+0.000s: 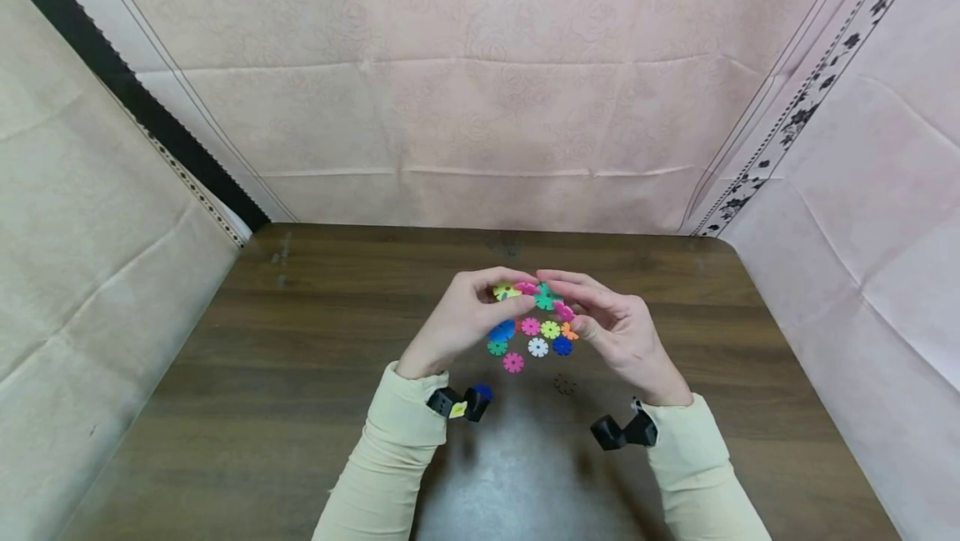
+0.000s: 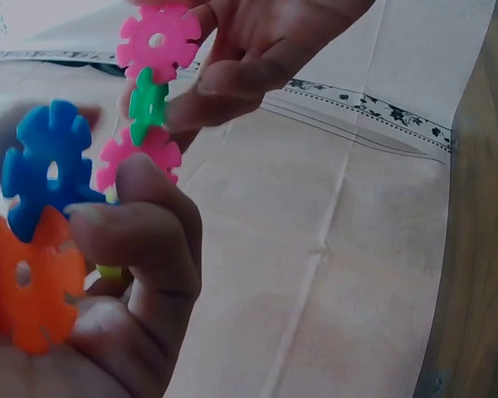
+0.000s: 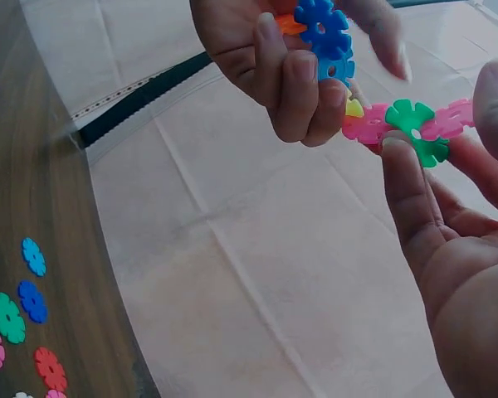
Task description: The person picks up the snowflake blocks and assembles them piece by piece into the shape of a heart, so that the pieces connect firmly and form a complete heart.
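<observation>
Slotted plastic snowflake discs are joined edge to edge in a chain held up between both hands. My left hand (image 1: 465, 320) curls its fingers round the end with an orange disc (image 2: 22, 286), a blue disc (image 2: 41, 166) and a yellow disc (image 3: 353, 108), the yellow one partly hidden. Beyond these come a pink disc (image 3: 367, 124), a green disc (image 3: 415, 133) set crosswise, and an outer pink disc (image 2: 162, 50). My right hand (image 1: 626, 341) holds this far end, its thumb by the outer pink disc and a fingertip at the green one.
Loose discs lie on the wooden table (image 1: 322, 408) beneath the hands, among them a white disc (image 1: 537, 347), a dark blue disc (image 1: 562, 346) and a pink disc (image 1: 513, 363). Pale patterned cloth (image 1: 465, 124) hangs behind the table and at both sides.
</observation>
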{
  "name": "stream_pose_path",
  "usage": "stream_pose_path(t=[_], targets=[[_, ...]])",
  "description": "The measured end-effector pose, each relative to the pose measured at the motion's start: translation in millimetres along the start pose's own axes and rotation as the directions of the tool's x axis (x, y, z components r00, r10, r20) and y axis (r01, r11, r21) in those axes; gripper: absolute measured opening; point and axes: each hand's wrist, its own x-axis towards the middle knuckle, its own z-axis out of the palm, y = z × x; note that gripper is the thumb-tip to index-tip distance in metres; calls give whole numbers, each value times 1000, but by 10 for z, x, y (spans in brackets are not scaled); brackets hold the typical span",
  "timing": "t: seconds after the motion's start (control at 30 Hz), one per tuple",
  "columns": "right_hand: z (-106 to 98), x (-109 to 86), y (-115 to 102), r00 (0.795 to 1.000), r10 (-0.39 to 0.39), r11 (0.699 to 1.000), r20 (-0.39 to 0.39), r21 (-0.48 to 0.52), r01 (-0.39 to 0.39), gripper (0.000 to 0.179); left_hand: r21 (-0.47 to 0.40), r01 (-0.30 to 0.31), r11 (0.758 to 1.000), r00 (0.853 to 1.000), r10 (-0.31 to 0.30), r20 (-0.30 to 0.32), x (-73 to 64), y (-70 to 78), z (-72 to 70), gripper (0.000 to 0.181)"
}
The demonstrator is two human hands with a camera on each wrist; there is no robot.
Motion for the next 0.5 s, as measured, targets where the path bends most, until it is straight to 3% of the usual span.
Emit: stream_pose_path(t=[0.2, 0.5], targets=[[17, -5, 1, 1000, 21, 999, -6, -43, -21, 42, 88, 16, 996, 999, -13, -33, 16, 7, 48, 29], [63, 19, -188, 999, 39, 994, -9, -100, -39, 40, 71, 32, 997, 998, -28, -48, 17, 15, 74, 31]])
